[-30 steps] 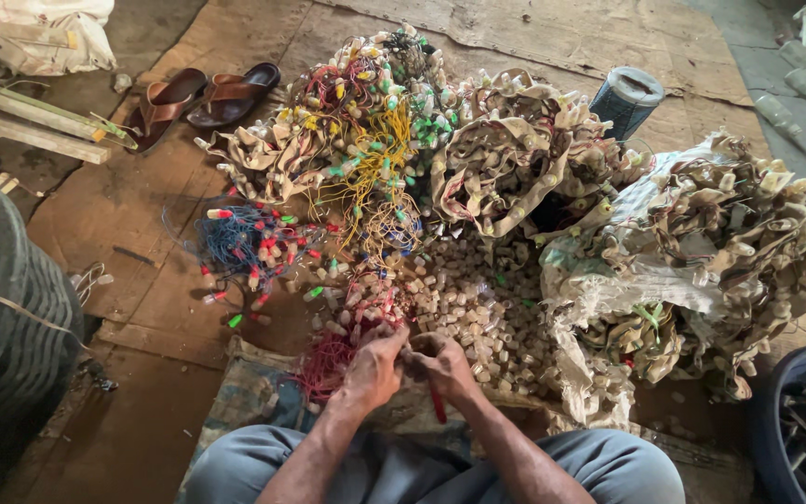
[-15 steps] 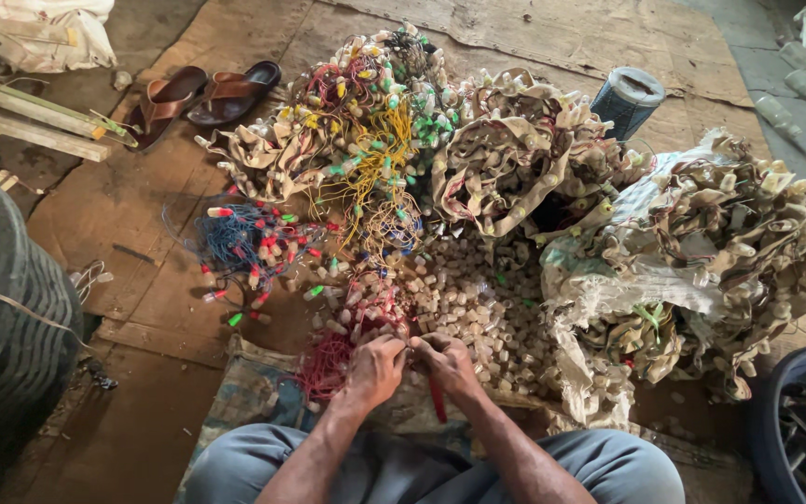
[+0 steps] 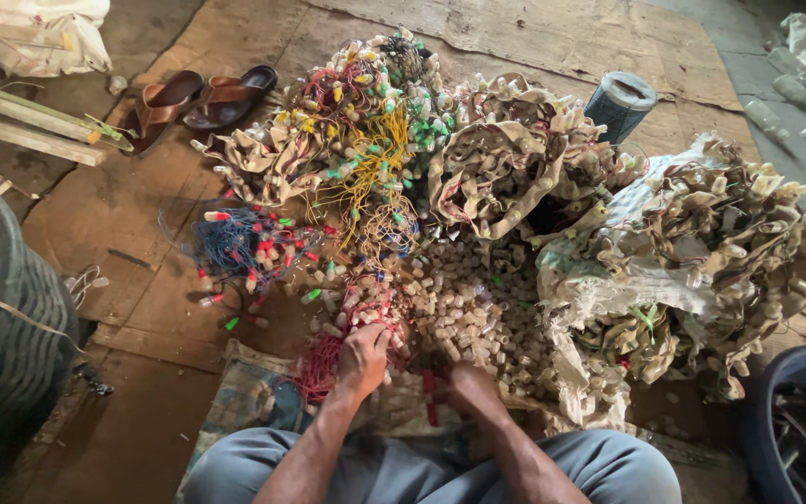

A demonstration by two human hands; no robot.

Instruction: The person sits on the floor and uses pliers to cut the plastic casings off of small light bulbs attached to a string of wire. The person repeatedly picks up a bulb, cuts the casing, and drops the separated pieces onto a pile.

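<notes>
My left hand [image 3: 363, 357]: fingers curled down into the red wire bundle [image 3: 324, 362], gripping a clump of its thin, tangled strands.
My right hand [image 3: 466, 387]: closed round a red-handled tool [image 3: 429, 397]; only the handle shows, the tip is hidden.
Pale cap heap [image 3: 464, 313]: small, stubby, cream plastic pieces, loose and pebbly, just beyond both hands.
Yellow and green wires [image 3: 366, 154]: wiry snarl with bright caps, beyond the cap heap.
Blue wires [image 3: 235, 245]: fine knot dotted with red and green caps, left of the cap heap.
Tan strips [image 3: 506, 159]: flat, looped, papery bands piled behind the cap heap.
Torn sack [image 3: 627, 289]: crumpled whitish weave, right of the cap heap.
Sandals [image 3: 200, 101]: brown, smooth, far left of the cap heap.
Change: hands hold much the same spot as half a second ago; the heaps lie unmoved.
</notes>
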